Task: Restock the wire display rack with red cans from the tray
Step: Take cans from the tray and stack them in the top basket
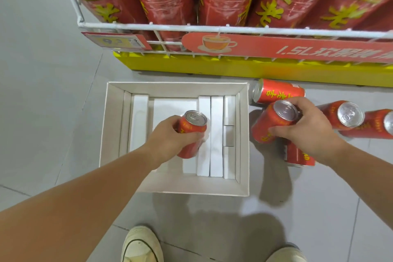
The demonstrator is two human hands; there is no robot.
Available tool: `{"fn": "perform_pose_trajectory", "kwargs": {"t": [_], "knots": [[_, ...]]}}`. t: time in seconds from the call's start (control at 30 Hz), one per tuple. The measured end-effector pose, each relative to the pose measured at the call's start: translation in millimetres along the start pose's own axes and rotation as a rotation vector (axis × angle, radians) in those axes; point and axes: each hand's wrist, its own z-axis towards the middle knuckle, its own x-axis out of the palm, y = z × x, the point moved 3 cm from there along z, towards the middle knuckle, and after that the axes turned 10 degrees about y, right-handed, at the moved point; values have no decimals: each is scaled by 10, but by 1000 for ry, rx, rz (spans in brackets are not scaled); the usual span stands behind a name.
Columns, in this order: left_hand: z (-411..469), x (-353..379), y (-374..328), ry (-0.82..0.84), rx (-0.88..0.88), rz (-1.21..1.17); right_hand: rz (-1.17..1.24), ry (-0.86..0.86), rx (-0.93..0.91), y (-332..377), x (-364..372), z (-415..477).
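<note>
A white cardboard tray [112, 134] lies on the floor below the white wire display rack [191, 27], which holds tall red bottles. My left hand [168, 140] is wrapped around a red can [192, 127] inside the tray. My right hand [306, 127] grips another red can [274, 121] just right of the tray, above the floor. More red cans rest on the floor: one on its side [276, 92] near the rack base, one [297, 156] under my right wrist, two [344, 116] at the right edge.
The rack has a yellow base [212, 68], a red banner [287, 49] and a price tag [117, 41] on its front wire. White inserts [217, 134] line the tray bottom. My two pale shoes [140, 244] stand on the grey tiled floor in front of the tray.
</note>
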Motion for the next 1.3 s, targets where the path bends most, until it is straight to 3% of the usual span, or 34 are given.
{"fn": "perform_pose_trajectory", "kwargs": {"t": [0.27,0.67,0.9,1.1,1.3], "knots": [[-349,-74,-429,10,7,-284,374,195,15,154,-128,-200],[-2089,-15,-2159,99,32,-441,487,81,-65,1587,-1168,-1900],[-3647,-237,-3412,241,245,-218,504,45,-178,2900,-2108,-3235],[-5132,-488,-4564,10,428,-118,486,-84,-252,4053,-2825,-4446],[-6404,-678,-5661,-53,631,-15,494,-161,-366,5055,-3469,-5479]]}}
